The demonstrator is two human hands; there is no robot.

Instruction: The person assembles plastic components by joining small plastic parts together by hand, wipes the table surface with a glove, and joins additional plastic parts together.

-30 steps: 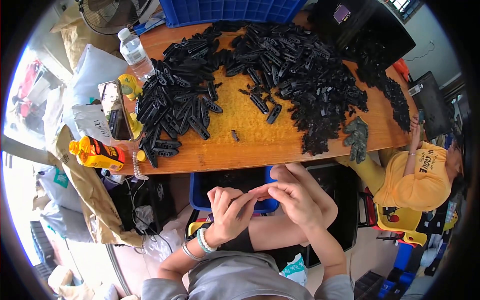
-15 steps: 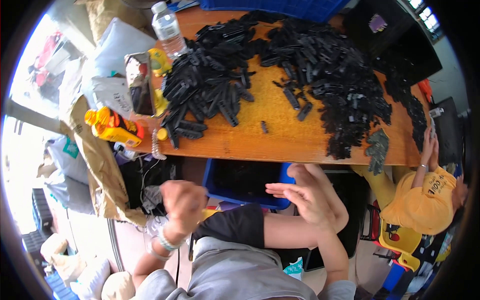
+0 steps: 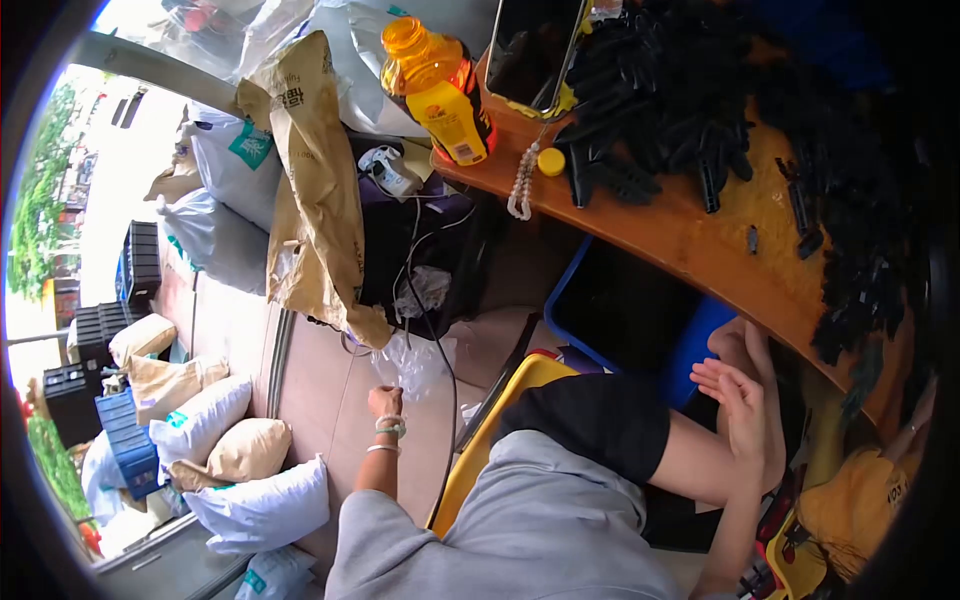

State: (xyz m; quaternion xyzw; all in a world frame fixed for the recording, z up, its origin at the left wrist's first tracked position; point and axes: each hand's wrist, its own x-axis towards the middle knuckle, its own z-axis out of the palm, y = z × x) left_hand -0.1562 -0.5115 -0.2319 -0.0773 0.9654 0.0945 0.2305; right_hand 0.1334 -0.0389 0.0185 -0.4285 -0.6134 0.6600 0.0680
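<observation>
Low on my left side, my left hand (image 3: 385,402) is closed, with bracelets at its wrist. Right against its fingers is a crumpled clear plastic bag (image 3: 420,365) above the floor; what the fingers hold, if anything, is hidden. My right hand (image 3: 738,400) is open over my bent leg, fingers stretched out and nothing in it. Just beyond it, under the table edge, stands a blue bin (image 3: 568,290) with a dark inside. Black plastic parts (image 3: 625,110) lie heaped on the wooden table (image 3: 680,235), and one small black piece (image 3: 752,240) lies apart.
An orange bottle (image 3: 440,95), a phone (image 3: 528,50), a yellow cap (image 3: 551,161) and a beaded strand (image 3: 522,185) are at the table's left end. A brown paper sack (image 3: 315,200) stands beside. Stuffed white bags (image 3: 265,505) line the floor. A person in yellow (image 3: 850,505) sits at right.
My view has swung left and down. My left hand has moved from in front of my lap out to the left, beside the clear bag. My right hand stays open over my leg.
</observation>
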